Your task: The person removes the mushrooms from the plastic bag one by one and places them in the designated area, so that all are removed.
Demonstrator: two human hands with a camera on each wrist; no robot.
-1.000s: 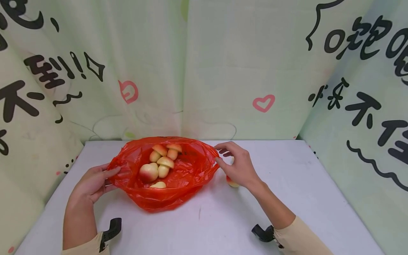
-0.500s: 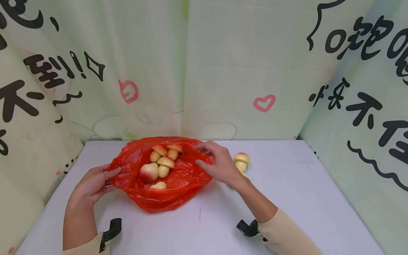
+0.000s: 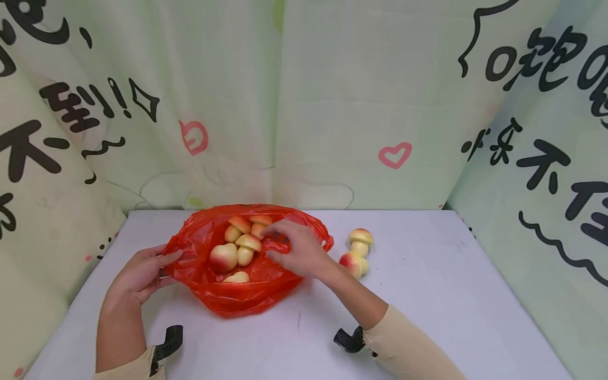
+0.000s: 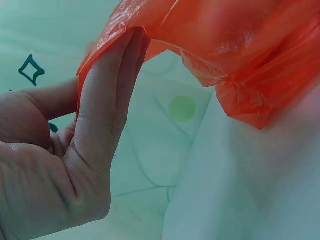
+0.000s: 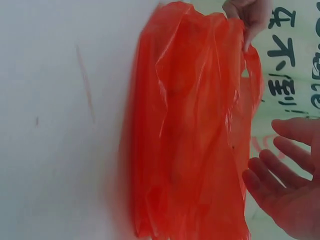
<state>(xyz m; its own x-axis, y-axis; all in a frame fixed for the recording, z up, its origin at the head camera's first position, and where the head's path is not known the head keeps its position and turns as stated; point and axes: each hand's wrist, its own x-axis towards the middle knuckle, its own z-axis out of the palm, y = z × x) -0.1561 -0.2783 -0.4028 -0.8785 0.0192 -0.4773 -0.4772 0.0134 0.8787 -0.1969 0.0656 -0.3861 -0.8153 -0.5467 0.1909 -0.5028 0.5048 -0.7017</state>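
Observation:
A red plastic bag (image 3: 266, 301) lies on the table with its mouth spread wide. My left hand (image 3: 138, 277) pinches its left rim between thumb and fingers; in the left wrist view the red film drapes over the fingers (image 4: 107, 95). Inside the bag sit several toy mushrooms (image 3: 248, 243) with orange-yellow caps, along with a round pink-and-cream piece (image 3: 223, 258). My right hand (image 3: 299, 248) reaches over the bag's right side, fingers spread and holding nothing, fingertips near the back mushroom (image 3: 258, 224). In the right wrist view, the right palm (image 5: 295, 195) appears beside the bag mouth.
To the right of the bag, a mushroom (image 3: 361, 240) and a red-and-yellow piece (image 3: 353, 264) lie on the white table (image 3: 427, 295). A pale green printed curtain (image 3: 323, 105) hangs behind and along both sides.
My right hand has left the bag's right rim and moved left over its mouth, uncovering the two pieces on the table. The left hand keeps its grip.

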